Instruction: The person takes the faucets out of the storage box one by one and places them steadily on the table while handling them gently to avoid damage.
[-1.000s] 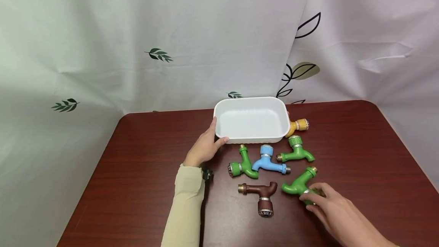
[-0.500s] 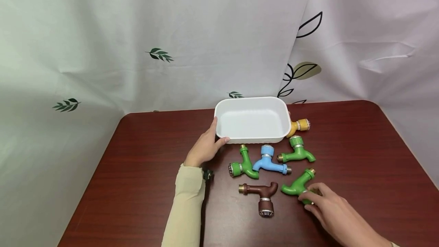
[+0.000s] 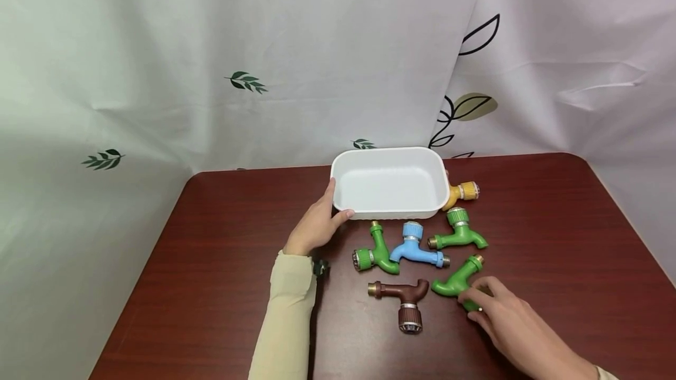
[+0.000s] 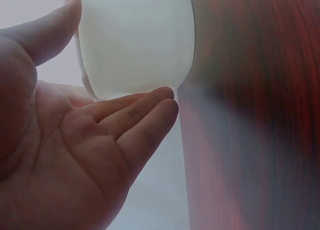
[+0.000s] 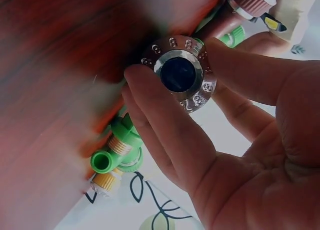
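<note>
My left hand [image 3: 317, 224] rests at the left end of a white rectangular tub [image 3: 391, 214]. Its straight fingers [image 4: 145, 122] lie against the end wall in the left wrist view, the thumb at the front corner. At the lower right, my right hand [image 3: 509, 321] pinches the knob of a green tap [image 3: 458, 280] between thumb and fingers. The right wrist view shows the knob's chrome end [image 5: 197, 97] facing the camera. A brown tap [image 3: 404, 295] lies left of it.
Before the tub lie a green tap [image 3: 380, 254], a blue tap [image 3: 414, 251] and another green tap [image 3: 459, 236]. A yellow tap [image 3: 462, 192] sits against the tub's right end. Patterned cloth [image 3: 317, 63] hangs behind the dark red table [image 3: 227, 239].
My right hand and the green tap it pinches have shifted very slightly left. The left hand stays at the tub, and the other taps lie as before.
</note>
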### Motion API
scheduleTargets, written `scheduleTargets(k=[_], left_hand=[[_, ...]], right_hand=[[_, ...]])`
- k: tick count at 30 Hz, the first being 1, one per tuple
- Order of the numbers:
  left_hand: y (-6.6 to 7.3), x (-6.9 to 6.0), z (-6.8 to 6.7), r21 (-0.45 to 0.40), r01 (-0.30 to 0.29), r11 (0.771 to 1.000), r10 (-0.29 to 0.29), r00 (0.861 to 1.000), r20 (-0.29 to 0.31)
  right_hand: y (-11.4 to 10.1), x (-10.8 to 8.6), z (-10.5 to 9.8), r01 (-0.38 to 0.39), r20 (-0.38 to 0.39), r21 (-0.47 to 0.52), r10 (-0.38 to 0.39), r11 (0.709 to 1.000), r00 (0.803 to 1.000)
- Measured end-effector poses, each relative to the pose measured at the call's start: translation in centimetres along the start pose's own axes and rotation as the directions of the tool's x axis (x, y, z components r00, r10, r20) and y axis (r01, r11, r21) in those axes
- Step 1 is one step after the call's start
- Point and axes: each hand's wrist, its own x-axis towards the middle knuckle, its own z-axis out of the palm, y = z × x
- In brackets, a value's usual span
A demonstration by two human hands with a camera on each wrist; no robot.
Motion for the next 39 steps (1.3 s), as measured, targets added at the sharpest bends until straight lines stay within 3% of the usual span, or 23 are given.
scheduleTargets(k=[4, 13, 19, 29, 35, 39], left_hand=[[0.1, 0.0, -0.1, 0.008, 0.003, 1.0, -0.003, 1.0, -0.004], [0.1, 0.0, 0.0, 0.003, 0.007, 1.0, -0.007, 1.0, 0.001], [0.1, -0.1, 0.0, -0.006, 0.012, 1.0, -0.012, 1.0, 0.0], [-0.2, -0.4, 0.1, -0.024, 0.029, 0.999, -0.029, 1.0, 0.002], [-0.3, -0.7, -0.2, -0.042, 0.012, 0.999, -0.013, 1.0, -0.008], [0.1, -0.9, -0.6, -0.035, -0.018, 0.999, 0.016, 0.998, -0.053]], right_hand=[[-0.1, 0.2, 0.0, -0.001, -0.015, -0.003, 0.001, 1.0, 1.0], [-1.0, 0.7, -0.9, -0.121, 0.125, -0.083, 0.131, 0.989, 0.983], [-1.2, 1.1, -1.5, -0.149, 0.15, -0.089, 0.162, 0.985, 0.975], [-1.4, 4.1, -2.9, -0.176, 0.104, -0.018, 0.177, 0.984, 0.979], [-0.9, 6.3, -3.8, -0.161, 0.007, 0.012, 0.161, 0.987, 0.987], [-0.4, 7.7, -4.2, -0.167, -0.068, 0.042, 0.17, 0.985, 0.983]])
